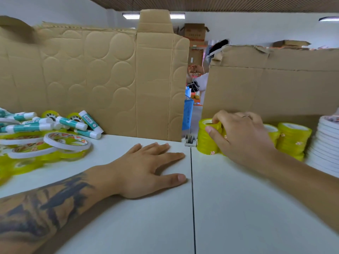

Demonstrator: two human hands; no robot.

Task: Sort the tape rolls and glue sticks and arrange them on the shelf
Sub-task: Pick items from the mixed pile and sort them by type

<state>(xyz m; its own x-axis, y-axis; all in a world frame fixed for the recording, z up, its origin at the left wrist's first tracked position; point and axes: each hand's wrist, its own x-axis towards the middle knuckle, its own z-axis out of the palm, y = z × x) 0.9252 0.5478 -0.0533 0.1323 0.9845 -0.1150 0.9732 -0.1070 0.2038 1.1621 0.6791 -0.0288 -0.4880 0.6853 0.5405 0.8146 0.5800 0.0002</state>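
A white shelf surface (238, 208) fills the lower half of the frame, split by a thin dark seam running down just right of centre. Behind it stand two large cardboard sheets: an embossed one (82, 76) across the upper left and a torn-edged one (275, 88) at the upper right, with a narrow gap between them.

The left forearm, tattooed, enters from the lower left; the left hand (146, 171) lies palm down on the shelf at centre, fingers straight and spread, holding nothing. The right arm comes in from the lower right edge, and the right hand (240, 136) reaches to the right of centre, its thumb and fingers curled around the top of a stack of yellow tape rolls (207, 140) standing just right of the seam, near the torn cardboard.

At the left edge lies an unsorted heap: yellow tape rolls (27, 162), partly blurred, with white tape rolls (67, 141) on top and white-and-teal glue sticks (71, 122) piled behind against the embossed cardboard.

Right of the gripping hand stands another yellow stack (293, 138), and at the far right edge a stack of white tape rolls (326, 142).

A small grey clip (190, 140) sits at the seam's far end, just beside the gripped stack.
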